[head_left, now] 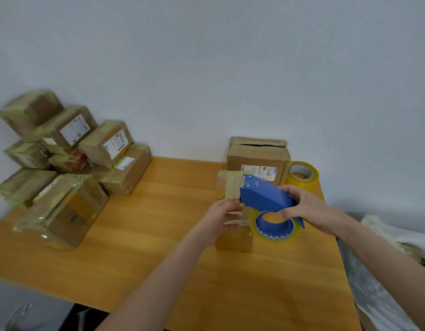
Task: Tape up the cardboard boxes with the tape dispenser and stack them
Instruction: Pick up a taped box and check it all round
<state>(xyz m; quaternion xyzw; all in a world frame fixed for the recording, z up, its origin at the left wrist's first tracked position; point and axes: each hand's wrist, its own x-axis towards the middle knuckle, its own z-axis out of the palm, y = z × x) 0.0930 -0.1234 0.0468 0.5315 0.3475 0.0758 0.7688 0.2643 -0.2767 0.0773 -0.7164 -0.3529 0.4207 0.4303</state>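
Many taped boxes (63, 158): piled at the far left of the desk against the wall, in roughly three layers. Most were wrapped in yellowish tape and several showed white shipping labels. The nearest one lay tilted at the front of the pile.
Desk (147, 247): orange-brown wood grain, its back edge meeting the wall.
Wall (206, 68): plain pale grey-blue.
Left hand (224, 217): right of the desk's middle, fingers curled round the near left edge of the small box, holding it.
Small box (228, 185): stood on the desk between the two hands. Its upper part was already covered with yellowish tape and its lower front face was bare cardboard.
Tape dispenser (264, 194): blue, held over the small box's right side, its head end against the box's upper part and its rear end pointing to the person's right.
Tape roll (278, 238): clear yellow, mounted on the dispenser's blue hub, just beside the small box's right side.
Right hand (302, 206): clamped on the dispenser's rear, fingers over the top and thumb down at the hub.
Larger box (258, 158): behind the small box, against the wall. A dark gap showed between its top flaps, and the white label on its front was partly hidden by the dispenser.
Spare roll (309, 180): just right of the larger box, lying flat near the desk's right edge, core opening upward.
Plastic (383, 278): crumpled clear sheeting beyond the desk's right edge, too blurred to tell more.
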